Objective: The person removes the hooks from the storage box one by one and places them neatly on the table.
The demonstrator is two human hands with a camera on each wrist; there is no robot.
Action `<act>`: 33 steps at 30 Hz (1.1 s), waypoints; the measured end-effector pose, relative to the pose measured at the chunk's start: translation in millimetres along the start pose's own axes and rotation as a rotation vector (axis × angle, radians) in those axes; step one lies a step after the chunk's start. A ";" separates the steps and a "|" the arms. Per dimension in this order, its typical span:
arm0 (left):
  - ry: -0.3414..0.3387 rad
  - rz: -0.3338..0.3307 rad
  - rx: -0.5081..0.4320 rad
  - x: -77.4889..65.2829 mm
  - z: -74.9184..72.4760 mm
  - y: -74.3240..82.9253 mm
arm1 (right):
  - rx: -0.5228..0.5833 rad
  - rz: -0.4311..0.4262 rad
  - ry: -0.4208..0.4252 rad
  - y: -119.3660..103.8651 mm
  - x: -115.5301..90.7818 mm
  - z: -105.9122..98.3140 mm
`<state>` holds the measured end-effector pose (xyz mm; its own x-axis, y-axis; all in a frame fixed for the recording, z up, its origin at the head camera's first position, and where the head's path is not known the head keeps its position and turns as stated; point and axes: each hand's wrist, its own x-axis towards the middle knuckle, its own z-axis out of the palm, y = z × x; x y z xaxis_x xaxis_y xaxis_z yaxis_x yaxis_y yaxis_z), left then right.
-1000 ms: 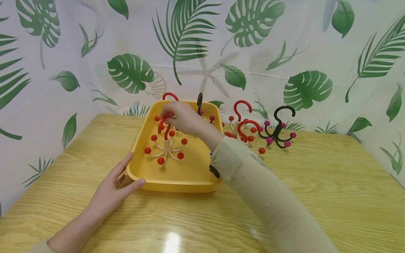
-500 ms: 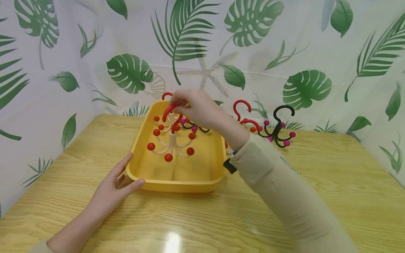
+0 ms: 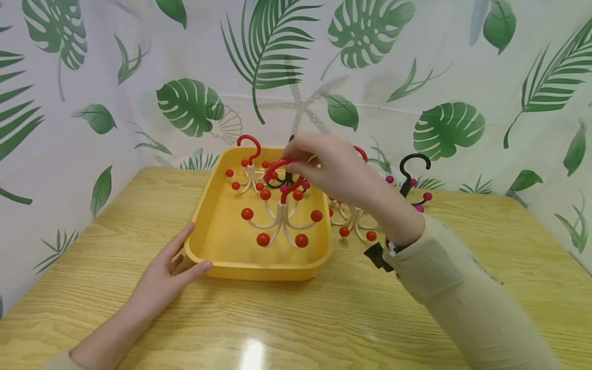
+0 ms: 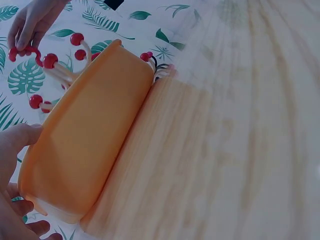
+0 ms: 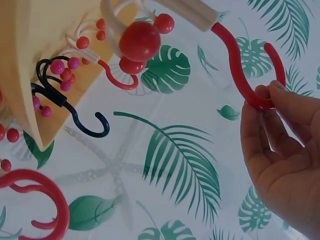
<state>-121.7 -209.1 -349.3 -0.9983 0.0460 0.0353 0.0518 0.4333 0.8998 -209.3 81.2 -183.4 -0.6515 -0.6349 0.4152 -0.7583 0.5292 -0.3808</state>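
My right hand (image 3: 334,160) pinches the red hook of a hanger (image 3: 282,210) by its top, thumb against fingers. Cream arms tipped with red balls spread below the hook, over the yellow tray (image 3: 259,273) in the head view. In the right wrist view the hand (image 5: 286,152) grips the hook's bend. My left hand (image 3: 159,272) rests at the tray's near left corner, thumb on the front rim and fingers along the left side. Inside the tray, at the back, stand another red-hooked hanger (image 3: 251,169) and a black one (image 3: 289,179) with magenta balls, partly hidden.
Right of the tray stand red-hooked hangers, one with cream arms (image 3: 355,218), partly covered by my right forearm. A black hanger (image 3: 407,180) with magenta balls stands farther right. A leaf-printed cloth (image 3: 296,67) hangs behind the wooden table (image 3: 277,318).
My right hand has moved right with the red-hooked hanger, from the tray's left part toward its right side. My left hand has stayed at the tray's corner.
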 end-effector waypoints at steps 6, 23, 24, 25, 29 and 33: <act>0.001 0.010 0.002 -0.2 -0.8 0.1 | 0.032 -0.052 0.068 4.5 -24.1 -12.7; 0.002 0.007 0.000 0.1 -1.1 0.2 | -0.124 0.116 0.220 28.0 -91.9 -62.1; 0.002 0.007 0.000 0.1 -1.1 0.3 | -0.117 0.139 0.227 30.8 -95.6 -64.9; 0.002 0.006 -0.001 0.1 -1.2 0.4 | -0.114 0.168 0.232 33.6 -99.5 -67.7; 0.000 0.009 -0.010 0.0 -1.5 0.6 | -0.125 0.278 0.254 47.2 -112.8 -77.0; -0.001 0.009 -0.015 -0.1 -1.6 0.2 | -0.139 0.367 0.247 60.8 -121.9 -82.4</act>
<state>-121.6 -210.5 -348.5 -0.9978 0.0503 0.0430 0.0602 0.4197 0.9056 -177.8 237.1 -189.1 -0.8504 -0.2476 0.4643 -0.4614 0.7750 -0.4318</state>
